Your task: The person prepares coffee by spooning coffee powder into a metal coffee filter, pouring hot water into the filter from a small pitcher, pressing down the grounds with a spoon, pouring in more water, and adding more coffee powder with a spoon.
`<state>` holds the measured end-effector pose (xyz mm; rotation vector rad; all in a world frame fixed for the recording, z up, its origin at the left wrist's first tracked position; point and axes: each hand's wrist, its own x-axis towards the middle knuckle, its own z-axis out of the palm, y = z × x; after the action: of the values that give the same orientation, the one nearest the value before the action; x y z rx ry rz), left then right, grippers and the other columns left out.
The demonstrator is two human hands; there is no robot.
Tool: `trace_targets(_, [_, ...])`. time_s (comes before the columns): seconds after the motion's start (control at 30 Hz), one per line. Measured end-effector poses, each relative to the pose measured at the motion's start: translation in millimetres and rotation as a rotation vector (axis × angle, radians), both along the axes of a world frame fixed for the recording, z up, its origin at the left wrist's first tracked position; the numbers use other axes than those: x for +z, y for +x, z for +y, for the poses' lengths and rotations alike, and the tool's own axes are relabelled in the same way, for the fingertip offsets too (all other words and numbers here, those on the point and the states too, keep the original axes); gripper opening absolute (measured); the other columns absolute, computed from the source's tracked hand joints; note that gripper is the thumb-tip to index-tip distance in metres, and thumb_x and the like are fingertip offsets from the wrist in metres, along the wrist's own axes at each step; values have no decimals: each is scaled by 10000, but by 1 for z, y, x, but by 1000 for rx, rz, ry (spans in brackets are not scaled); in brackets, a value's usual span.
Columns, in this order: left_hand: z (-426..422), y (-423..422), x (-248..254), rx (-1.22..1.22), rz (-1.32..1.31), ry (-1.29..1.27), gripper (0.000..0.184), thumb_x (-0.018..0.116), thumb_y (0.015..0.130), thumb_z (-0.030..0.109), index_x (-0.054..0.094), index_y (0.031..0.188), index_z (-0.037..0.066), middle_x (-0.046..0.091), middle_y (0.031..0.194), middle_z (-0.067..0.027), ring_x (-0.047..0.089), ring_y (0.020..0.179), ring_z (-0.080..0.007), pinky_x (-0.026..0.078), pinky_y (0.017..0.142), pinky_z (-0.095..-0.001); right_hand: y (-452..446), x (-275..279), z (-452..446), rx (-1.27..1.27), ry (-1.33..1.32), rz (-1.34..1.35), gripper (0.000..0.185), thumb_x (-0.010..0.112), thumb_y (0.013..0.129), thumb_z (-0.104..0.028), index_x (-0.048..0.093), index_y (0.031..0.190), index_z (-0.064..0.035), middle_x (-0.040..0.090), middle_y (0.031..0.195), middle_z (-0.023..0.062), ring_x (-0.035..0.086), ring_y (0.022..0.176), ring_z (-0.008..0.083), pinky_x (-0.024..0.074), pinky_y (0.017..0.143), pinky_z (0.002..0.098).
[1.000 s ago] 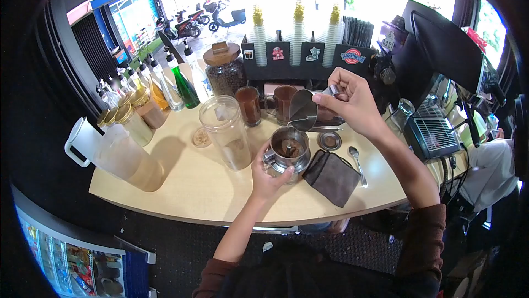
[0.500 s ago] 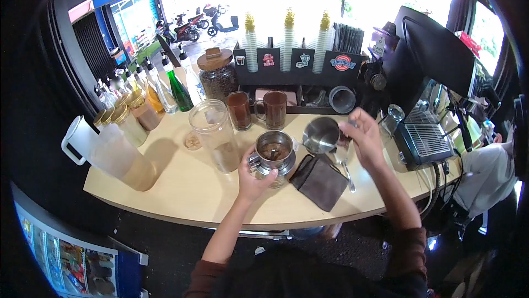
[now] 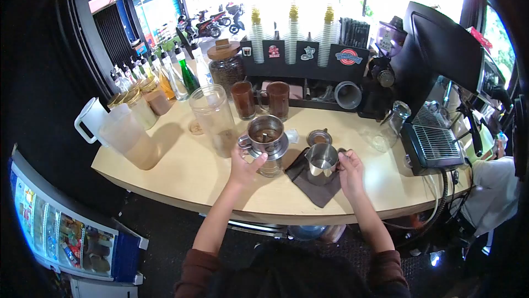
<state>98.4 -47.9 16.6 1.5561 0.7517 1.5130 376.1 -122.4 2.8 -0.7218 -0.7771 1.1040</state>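
Note:
My left hand (image 3: 245, 167) grips the metal coffee dripper (image 3: 266, 130) at its handle and flange. Dark coffee shows inside the dripper, which is over a short glass (image 3: 270, 168). My right hand (image 3: 351, 170) is closed on the handle of a steel milk pitcher (image 3: 320, 167). The pitcher stands upright over a dark folded cloth (image 3: 317, 192); whether it rests on it I cannot tell. Behind the cloth lies a small round metal lid (image 3: 319, 137), beside a little white packet (image 3: 292, 136). Left of the dripper is a tall clear plastic jar (image 3: 214, 127).
Two glass mugs of brown drink (image 3: 278, 101) stand behind the dripper. A frosted jug (image 3: 129, 137) is at the left. Along the back runs a black cup rack (image 3: 308, 75); a glass carafe (image 3: 392, 119) and coffee machine (image 3: 432, 141) are at the right. A person's sleeve (image 3: 490, 179) shows far right.
My right hand has brought the milk pitcher down towards me, from tilted to upright above the cloth. The metal lid has come into sight. My left hand keeps its hold on the dripper.

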Motion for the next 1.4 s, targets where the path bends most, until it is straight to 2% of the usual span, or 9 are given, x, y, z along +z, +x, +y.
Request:
trace_targets(0.3, [1,-3,2,-26,33,18,622,742,710,116,483,1259,-18,616,1095,-94,581,1025,-160,448,923,-331,38,13,-17,-95,-76,-606,125,610,919,-170,550,911,-60,555,758,-13,479,616,66,408,527,252])
trace_targets(0.37, [4,-3,0,-84,-13,11,672,758,710,130,453,1291,-11,609,1112,-90,580,1044,-167,446,937,-338,51,17,-27,-342,-36,-1015,178,632,895,-172,540,906,-20,559,712,39,497,607,95,416,527,270])
trace_targets(0.57, [-4,-13,29,-150,87,34,926,836,649,193,321,1396,11,499,1293,-131,496,1214,-234,390,1042,-381,55,17,-52,-150,-346,-1410,302,725,732,-149,611,955,19,605,720,156,607,667,308,472,597,391])
trace_targets(0.73, [3,-16,48,-157,142,145,975,861,620,205,312,1405,24,472,1329,-145,480,1235,-248,381,1054,-378,46,-2,-35,-390,-299,-1820,153,575,759,-75,588,881,17,634,762,195,628,745,379,499,643,463])
trace_targets(0.9, [6,-19,49,-208,266,75,864,873,615,221,419,1324,27,574,1209,-117,544,1155,-217,416,1015,-360,42,0,-24,-404,-559,-1844,132,489,799,-58,546,881,29,646,858,247,638,808,429,514,722,495])
trace_targets(1.03, [9,-18,58,-176,343,125,796,877,610,237,481,1263,14,610,1148,-111,583,1095,-204,460,956,-347,65,27,-22,-434,-479,-1744,126,461,857,-80,549,903,-2,628,795,261,625,798,443,475,697,545])
trace_targets(1.1, [14,-20,59,-174,377,150,779,879,605,243,501,1244,8,611,1150,-123,599,1068,-209,475,934,-347,53,66,-25,-387,-278,-1452,271,495,939,-231,553,888,28,598,721,215,600,686,343,466,649,429])
trace_targets(1.17, [16,-21,59,-163,419,153,762,879,604,243,516,1229,1,615,1141,-129,604,1061,-211,472,942,-346,36,103,-19,-329,-169,-1392,274,510,943,-222,541,864,38,563,693,193,542,627,291,437,615,375])
trace_targets(1.4, [16,-20,60,-171,390,168,749,880,606,248,527,1217,-4,624,1114,-131,608,1048,-219,476,932,-356,-63,195,-14,-189,65,-1529,180,510,924,-162,556,888,8,588,784,188,592,734,304,452,683,390])
